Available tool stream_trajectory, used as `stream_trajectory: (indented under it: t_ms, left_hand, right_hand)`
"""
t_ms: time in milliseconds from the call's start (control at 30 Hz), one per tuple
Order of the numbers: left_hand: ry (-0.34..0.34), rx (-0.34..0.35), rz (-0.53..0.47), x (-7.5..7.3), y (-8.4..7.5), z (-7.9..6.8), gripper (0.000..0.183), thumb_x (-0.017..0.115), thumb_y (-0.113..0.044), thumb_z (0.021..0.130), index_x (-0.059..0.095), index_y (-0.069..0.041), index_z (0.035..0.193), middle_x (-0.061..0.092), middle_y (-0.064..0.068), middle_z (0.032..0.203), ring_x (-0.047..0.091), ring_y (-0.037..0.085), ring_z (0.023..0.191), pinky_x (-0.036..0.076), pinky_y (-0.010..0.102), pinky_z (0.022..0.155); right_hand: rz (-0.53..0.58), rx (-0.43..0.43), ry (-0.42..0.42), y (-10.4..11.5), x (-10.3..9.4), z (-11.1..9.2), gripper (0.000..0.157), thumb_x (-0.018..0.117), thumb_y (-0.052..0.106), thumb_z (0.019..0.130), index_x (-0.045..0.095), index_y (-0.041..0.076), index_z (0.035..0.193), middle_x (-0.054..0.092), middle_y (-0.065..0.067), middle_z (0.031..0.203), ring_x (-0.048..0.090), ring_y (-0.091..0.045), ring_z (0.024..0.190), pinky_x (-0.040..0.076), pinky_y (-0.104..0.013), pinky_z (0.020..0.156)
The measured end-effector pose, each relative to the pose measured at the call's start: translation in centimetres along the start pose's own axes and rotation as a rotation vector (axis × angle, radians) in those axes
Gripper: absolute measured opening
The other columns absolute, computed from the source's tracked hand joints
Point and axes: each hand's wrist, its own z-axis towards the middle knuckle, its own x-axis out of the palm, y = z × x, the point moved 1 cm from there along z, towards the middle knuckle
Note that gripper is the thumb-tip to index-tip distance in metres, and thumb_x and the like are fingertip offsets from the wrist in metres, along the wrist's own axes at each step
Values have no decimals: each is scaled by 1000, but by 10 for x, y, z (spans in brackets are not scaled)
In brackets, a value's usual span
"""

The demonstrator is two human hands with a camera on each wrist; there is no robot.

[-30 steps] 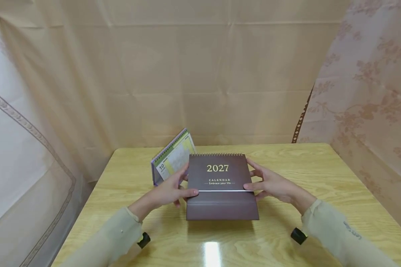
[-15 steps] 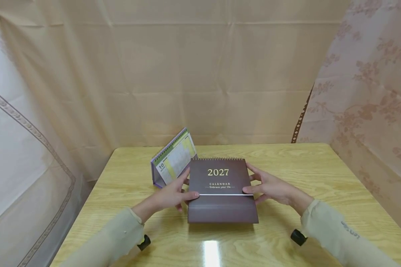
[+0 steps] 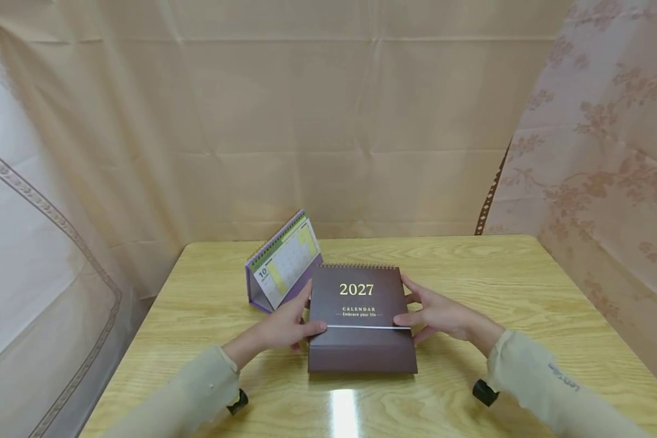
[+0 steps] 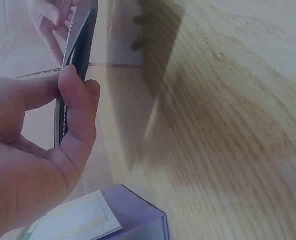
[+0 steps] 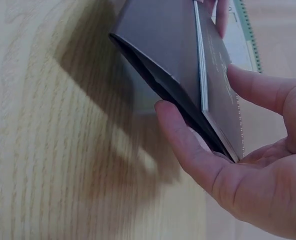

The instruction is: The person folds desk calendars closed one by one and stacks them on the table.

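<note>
A dark brown desk calendar (image 3: 361, 302) with gold "2027" lettering and a spiral along its far edge is held between both hands. On its left side, my left hand (image 3: 285, 325) grips it with the thumb on the front face and fingers behind. My right hand (image 3: 443, 315) grips the opposite side the same way. The right wrist view shows the calendar's folded base (image 5: 155, 42) and page edges, nearly closed together. Its shadow falls on the wood beneath, so it appears raised off the table.
Behind and left of the brown calendar, a purple desk calendar (image 3: 285, 267) showing a "10" page stands propped like a tent. The wood-grain table (image 3: 525, 292) ends at a beige curtain (image 3: 328, 121). Patterned cloth (image 3: 613, 152) hangs at the right.
Both hands have brought the brown calendar slightly nearer to me, lower in the head view. More of the purple calendar's base now shows behind it. The grip looks the same.
</note>
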Motion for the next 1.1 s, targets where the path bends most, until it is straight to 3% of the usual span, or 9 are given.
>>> stream_trajectory:
  t_ms: [133, 233, 467, 733, 1100]
  left_hand:
    - [5, 24, 15, 3, 4, 3, 104, 71, -15, 97, -8, -24, 163, 58, 18, 118, 61, 28, 52, 55, 49, 44]
    - [4, 6, 30, 5, 7, 5, 104, 71, -17, 97, -9, -23, 163, 60, 18, 121, 59, 24, 46, 55, 48, 44]
    - [11, -39, 61, 7, 12, 12, 100, 72, -17, 97, -2, -19, 164, 63, 12, 108, 61, 24, 47, 55, 45, 44]
    - [28, 18, 73, 10, 15, 17, 88, 72, -10, 96, 12, -10, 161, 56, 23, 130, 62, 24, 52, 54, 43, 40]
    - [30, 2, 75, 13, 16, 20, 88, 76, -6, 91, 17, -6, 158, 58, 28, 124, 61, 25, 45, 54, 42, 39]
  right_hand:
    - [-18, 8, -14, -3, 1, 1, 112, 77, 11, 91, -7, 25, 164, 28, -32, 150, 67, -34, 102, 60, -53, 77]
    - [-44, 14, -27, -5, 0, 1, 114, 79, 11, 90, -7, 25, 164, 28, -32, 149, 68, -33, 100, 60, -52, 76]
    - [-102, 33, -59, -8, -1, 4, 118, 81, -1, 84, -2, 25, 164, 30, -31, 147, 66, -32, 95, 61, -50, 75]
    - [-180, 53, -81, -12, 3, 9, 119, 77, -12, 81, -2, 22, 164, 35, -32, 141, 66, -31, 89, 61, -48, 71]
    - [-349, 89, -147, -13, 4, 15, 118, 81, -5, 81, 2, 19, 165, 46, -25, 136, 63, -28, 94, 60, -42, 66]
